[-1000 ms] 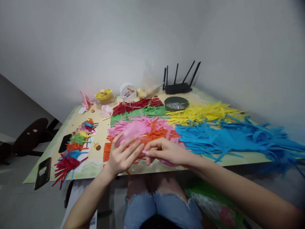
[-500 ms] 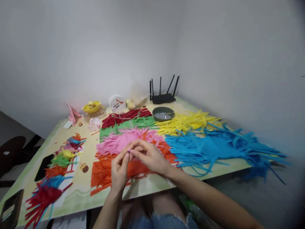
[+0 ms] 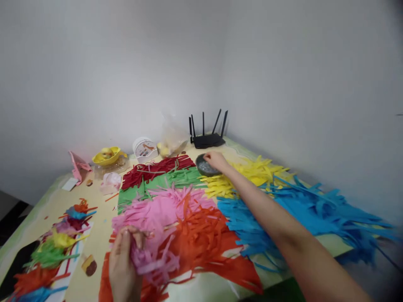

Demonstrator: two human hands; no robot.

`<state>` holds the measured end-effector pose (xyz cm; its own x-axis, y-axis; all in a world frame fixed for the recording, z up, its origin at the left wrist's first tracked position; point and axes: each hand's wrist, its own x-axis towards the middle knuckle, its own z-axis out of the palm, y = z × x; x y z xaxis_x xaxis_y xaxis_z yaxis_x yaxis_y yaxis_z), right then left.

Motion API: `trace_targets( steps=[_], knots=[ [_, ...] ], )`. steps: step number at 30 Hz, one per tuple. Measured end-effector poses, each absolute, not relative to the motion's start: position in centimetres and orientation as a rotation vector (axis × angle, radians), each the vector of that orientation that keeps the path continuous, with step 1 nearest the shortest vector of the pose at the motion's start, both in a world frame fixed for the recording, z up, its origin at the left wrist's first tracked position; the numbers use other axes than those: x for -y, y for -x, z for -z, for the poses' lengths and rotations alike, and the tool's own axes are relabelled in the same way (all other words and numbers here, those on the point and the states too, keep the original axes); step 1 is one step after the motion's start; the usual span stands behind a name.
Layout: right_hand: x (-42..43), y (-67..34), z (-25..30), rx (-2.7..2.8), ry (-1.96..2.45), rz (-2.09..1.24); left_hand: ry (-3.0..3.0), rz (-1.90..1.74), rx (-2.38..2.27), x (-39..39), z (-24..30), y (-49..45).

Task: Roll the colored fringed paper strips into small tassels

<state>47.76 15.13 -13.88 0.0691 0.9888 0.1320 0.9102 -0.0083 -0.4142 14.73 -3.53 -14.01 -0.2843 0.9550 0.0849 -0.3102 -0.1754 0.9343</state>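
Observation:
My left hand [image 3: 123, 264] is closed on a bunch of pink paper strips [image 3: 151, 256] low at the front of the table, over the orange strip pile [image 3: 204, 239]. My right arm stretches across the blue strips [image 3: 302, 205] and yellow strips [image 3: 252, 172]. My right hand [image 3: 215, 160] reaches into a small dark bowl [image 3: 201, 161] at the back; its fingers curl over the bowl's rim and I cannot see whether they hold anything.
Red strips [image 3: 154, 167] and green strips [image 3: 151, 186] lie behind the pink pile [image 3: 157, 205]. Finished coloured tassels [image 3: 59, 239] line the left side. A black router [image 3: 206, 138], plastic bag [image 3: 171, 138], white tub [image 3: 144, 149] and yellow bowl [image 3: 107, 156] stand along the back wall.
My hands were together over the orange and pink strips. They have parted: the right reached back to the dark bowl, the left dropped with the pink strips. The view shifted right and closer.

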Motion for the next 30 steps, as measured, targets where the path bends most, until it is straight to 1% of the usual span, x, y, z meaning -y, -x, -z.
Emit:
trace_targets(
  steps=[4,7,10,16,24,30],
  knots=[
    [-19.6,-51.0,17.8,1.937,2.239,-0.368,-0.899,-1.524,-1.177,4.1,15.9,-14.7],
    [-21.0,-51.5,20.6,1.983,2.36,-0.383,-0.91,-1.478,-1.215,4.0,17.1,-14.7],
    [-21.9,-52.0,22.0,2.029,2.43,-0.371,-0.899,-1.453,-1.221,3.7,17.5,-14.8],
    [-22.2,-52.8,22.6,2.121,2.458,-0.381,-0.927,-1.368,-1.232,3.6,17.6,-15.3],
    [-22.0,-52.3,22.4,2.148,2.445,-0.345,-0.976,-1.367,-1.297,4.8,17.0,-15.2],
    [-21.8,-53.2,22.5,2.14,2.442,-0.31,-0.988,-1.35,-1.265,5.2,17.6,-14.5]
  ],
)
